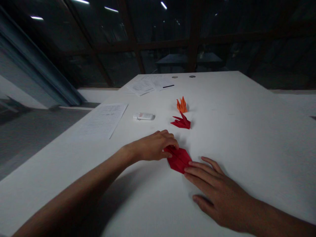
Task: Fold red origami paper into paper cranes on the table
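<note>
A folded sheet of red origami paper (179, 160) lies on the white table between my hands, with crease lines across it. My left hand (159, 144) grips its far left corner between thumb and curled fingers. My right hand (213, 184) lies with fingers stretched out, their tips resting on the paper's near right edge and the thumb held apart. Just beyond the paper sits a red folded paper figure (182, 122) with pointed ends. Behind that stands an orange paper crane (182, 105).
A white remote control (143, 116) lies left of the folded figures. A printed sheet (105, 120) is near the table's left edge. More papers (148, 84) with a dark pen-like strip (168, 86) lie at the far end, beside two small round discs (192, 76).
</note>
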`<action>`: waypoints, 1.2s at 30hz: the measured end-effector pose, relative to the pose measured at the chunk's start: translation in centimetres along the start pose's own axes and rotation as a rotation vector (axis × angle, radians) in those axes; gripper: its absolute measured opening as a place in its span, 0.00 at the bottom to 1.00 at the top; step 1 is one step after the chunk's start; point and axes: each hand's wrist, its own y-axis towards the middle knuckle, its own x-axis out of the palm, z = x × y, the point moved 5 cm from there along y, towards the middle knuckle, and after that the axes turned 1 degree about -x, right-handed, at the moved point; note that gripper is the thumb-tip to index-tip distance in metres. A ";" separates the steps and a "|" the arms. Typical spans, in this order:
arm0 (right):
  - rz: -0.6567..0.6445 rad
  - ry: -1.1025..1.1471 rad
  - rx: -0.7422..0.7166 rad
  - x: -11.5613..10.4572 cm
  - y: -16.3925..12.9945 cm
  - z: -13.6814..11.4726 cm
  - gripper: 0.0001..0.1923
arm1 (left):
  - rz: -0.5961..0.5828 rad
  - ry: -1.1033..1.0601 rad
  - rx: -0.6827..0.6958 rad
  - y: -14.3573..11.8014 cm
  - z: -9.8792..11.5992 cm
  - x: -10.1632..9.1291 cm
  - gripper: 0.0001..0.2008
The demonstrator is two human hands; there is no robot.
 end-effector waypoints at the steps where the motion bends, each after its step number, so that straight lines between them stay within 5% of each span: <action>1: 0.006 0.001 0.000 0.0 0.0 0.0 0.26 | -0.006 0.002 -0.009 0.0 0.0 0.0 0.16; 5: 0.056 0.031 0.005 -0.4 0.2 -0.1 0.23 | -0.018 0.007 -0.027 0.0 0.2 0.1 0.25; 11: 0.186 0.122 0.091 -1.3 0.4 0.9 0.12 | -0.042 -0.066 0.033 0.4 1.2 0.4 0.20; 15: 0.284 0.059 0.236 -1.2 0.5 2.8 0.16 | -0.048 -0.117 0.032 0.8 1.9 0.9 0.19; 25: 0.206 0.098 0.297 -0.2 1.3 3.7 0.14 | -0.023 -0.127 0.058 0.7 1.7 1.9 0.22; 36: 0.220 -0.006 0.169 -0.8 1.4 2.0 0.11 | -0.026 -0.030 0.240 0.5 2.2 2.1 0.11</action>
